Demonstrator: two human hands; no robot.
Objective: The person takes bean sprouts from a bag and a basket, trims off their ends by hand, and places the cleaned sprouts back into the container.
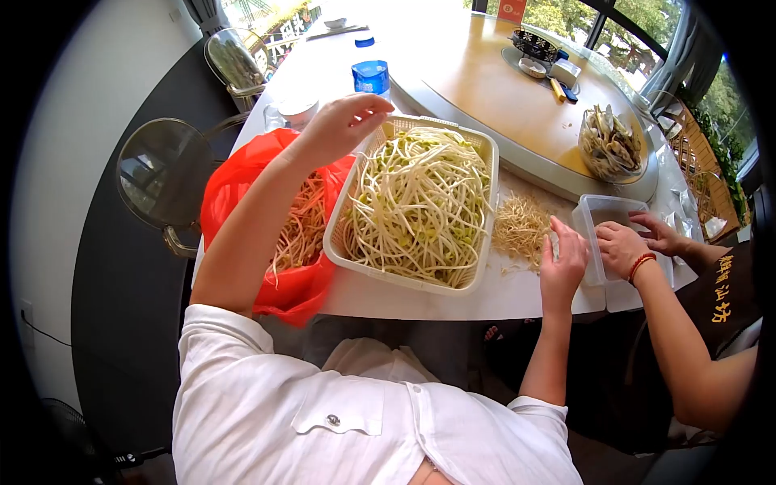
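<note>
A cream plastic basket (pixel 487 174) heaped with long bean sprouts (pixel 420 202) stands before me on the table. My left hand (pixel 343 125) hovers over its far left corner, fingers loosely bent and apart, with nothing visible in them. Beside the basket on the left, a red plastic bag (pixel 234 190) gapes around more sprouts (pixel 301 226), tinted reddish. To the right lies a loose pile of thin brownish root ends (pixel 519 226). My right hand (pixel 564 263) is at that pile's right edge, thumb and fingers closed together; a small pale bit between them is too unclear to name.
At right, a co-worker's hands (pixel 626 242) are at a clear plastic tub (pixel 594 210). A round wooden turntable (pixel 485 73) carries a clear container of dried-looking pieces (pixel 610 145). A blue-labelled bottle (pixel 371 79) stands behind the basket. Chairs (pixel 162 174) line the left side.
</note>
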